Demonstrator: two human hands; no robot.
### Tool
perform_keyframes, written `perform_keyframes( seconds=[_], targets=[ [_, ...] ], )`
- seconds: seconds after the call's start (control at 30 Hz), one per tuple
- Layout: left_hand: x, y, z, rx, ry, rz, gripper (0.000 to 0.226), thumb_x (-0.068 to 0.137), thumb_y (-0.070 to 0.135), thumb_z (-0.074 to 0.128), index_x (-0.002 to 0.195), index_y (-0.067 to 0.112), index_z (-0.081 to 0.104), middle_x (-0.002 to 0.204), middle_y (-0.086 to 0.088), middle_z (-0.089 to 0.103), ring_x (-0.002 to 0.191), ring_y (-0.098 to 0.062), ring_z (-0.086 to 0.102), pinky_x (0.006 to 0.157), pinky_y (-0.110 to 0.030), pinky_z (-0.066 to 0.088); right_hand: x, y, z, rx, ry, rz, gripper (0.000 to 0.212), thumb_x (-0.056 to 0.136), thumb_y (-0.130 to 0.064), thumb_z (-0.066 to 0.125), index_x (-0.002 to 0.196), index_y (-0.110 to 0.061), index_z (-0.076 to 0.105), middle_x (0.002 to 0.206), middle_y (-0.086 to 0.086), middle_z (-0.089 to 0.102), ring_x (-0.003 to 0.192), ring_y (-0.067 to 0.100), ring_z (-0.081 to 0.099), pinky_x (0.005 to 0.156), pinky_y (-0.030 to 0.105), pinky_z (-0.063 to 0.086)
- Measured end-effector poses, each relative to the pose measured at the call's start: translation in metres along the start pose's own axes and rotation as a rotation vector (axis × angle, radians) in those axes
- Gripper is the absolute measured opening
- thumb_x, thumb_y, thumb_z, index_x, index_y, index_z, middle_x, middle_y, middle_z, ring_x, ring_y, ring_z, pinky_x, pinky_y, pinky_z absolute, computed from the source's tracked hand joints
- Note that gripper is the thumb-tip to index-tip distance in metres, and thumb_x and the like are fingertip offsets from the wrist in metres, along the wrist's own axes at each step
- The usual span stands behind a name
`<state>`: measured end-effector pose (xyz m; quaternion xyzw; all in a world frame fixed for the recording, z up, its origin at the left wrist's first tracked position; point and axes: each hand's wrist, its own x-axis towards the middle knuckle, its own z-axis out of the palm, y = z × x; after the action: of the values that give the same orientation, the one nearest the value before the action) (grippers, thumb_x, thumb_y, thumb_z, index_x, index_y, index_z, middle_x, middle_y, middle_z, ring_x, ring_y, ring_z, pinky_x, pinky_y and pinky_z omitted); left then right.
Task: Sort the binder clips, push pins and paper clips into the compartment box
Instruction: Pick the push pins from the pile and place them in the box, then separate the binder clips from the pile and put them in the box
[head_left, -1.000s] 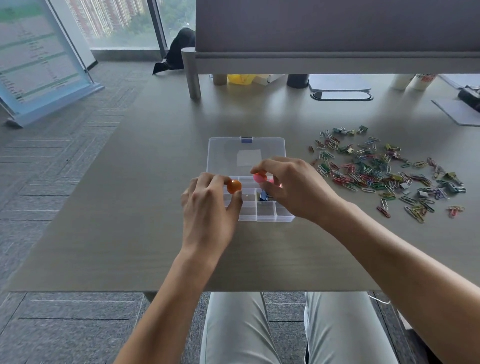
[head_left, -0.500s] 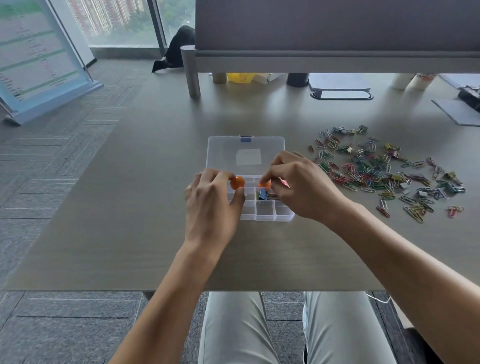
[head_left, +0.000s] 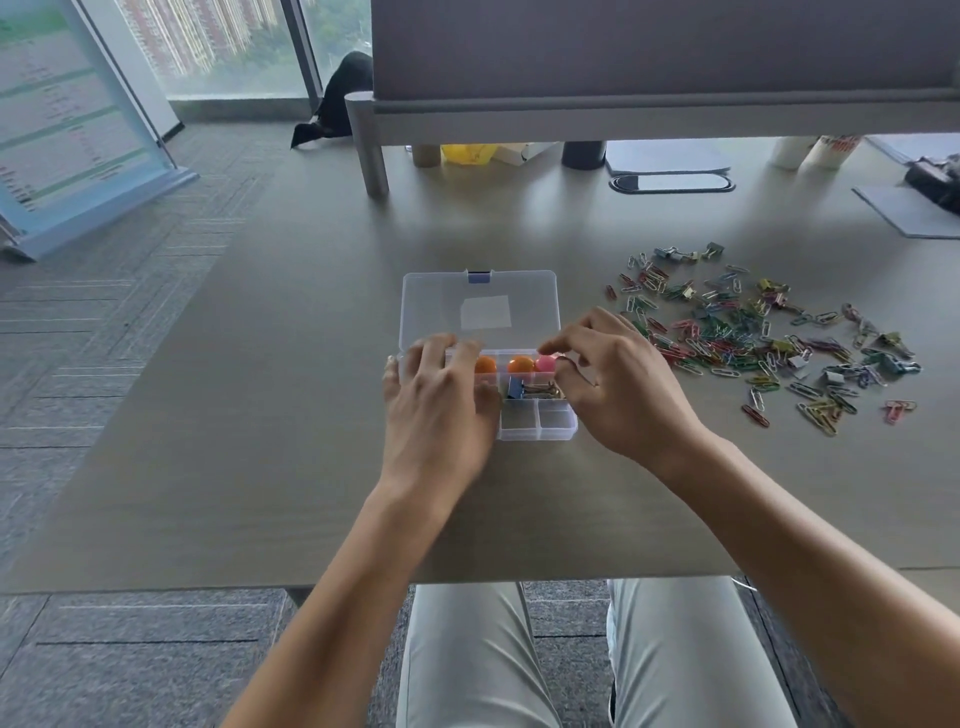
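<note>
A clear compartment box (head_left: 558, 428) lies on the table with its lid (head_left: 431, 306) open flat behind it. Two orange push pins (head_left: 519, 365) and a pink push pin (head_left: 544, 362) sit in its far row, and a blue binder clip (head_left: 514, 387) lies in the row below. My left hand (head_left: 439, 405) rests on the box's left part, fingers fairly straight, fingertips beside the left orange pin. My right hand (head_left: 623, 384) hovers over the box's right side, its index fingertip and thumb pinching the pink pin. The box's left compartments are hidden.
A wide scatter of coloured paper clips and binder clips (head_left: 753, 343) covers the table to the right of the box. At the far edge stand a grey partition (head_left: 649, 52), a yellow item (head_left: 467, 153) and cups (head_left: 810, 150). The table's front edge (head_left: 260, 584) is close to my legs.
My left hand has let go of the orange pin, which now sits in the far row, and its fingers have flattened. My right hand has lowered the pink pin into the far row.
</note>
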<state>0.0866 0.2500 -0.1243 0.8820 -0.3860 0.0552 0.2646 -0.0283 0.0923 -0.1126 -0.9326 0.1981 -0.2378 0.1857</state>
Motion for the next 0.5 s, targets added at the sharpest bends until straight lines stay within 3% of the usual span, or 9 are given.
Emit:
perform_keyframes(
  seconds=[0.23,0.5],
  targets=[
    [-0.012,0.004,0.000,0.149,-0.079,0.023,0.040,0.105,0.043,0.035,0.139,0.033,0.054,0.157,-0.006,0.040,0.149,-0.029,0.027,0.122,-0.059,0.014,-0.020,0.000,0.012,0.007,0.033,0.090,0.022,0.100,-0.029,0.058,0.119,-0.026,0.070,0.101,-0.008,0.052,0.103,0.018,0.055,0.076,0.030,0.042],
    [-0.011,0.024,0.000,0.120,-0.087,0.057,0.045,0.103,0.038,0.041,0.145,0.025,0.048,0.155,-0.007,0.041,0.148,-0.027,0.028,0.123,-0.057,0.014,-0.036,0.013,-0.007,0.056,0.090,0.170,0.023,0.100,-0.031,0.058,0.120,-0.023,0.068,0.114,-0.004,0.060,0.103,0.020,0.060,0.084,0.037,0.052]
  ],
)
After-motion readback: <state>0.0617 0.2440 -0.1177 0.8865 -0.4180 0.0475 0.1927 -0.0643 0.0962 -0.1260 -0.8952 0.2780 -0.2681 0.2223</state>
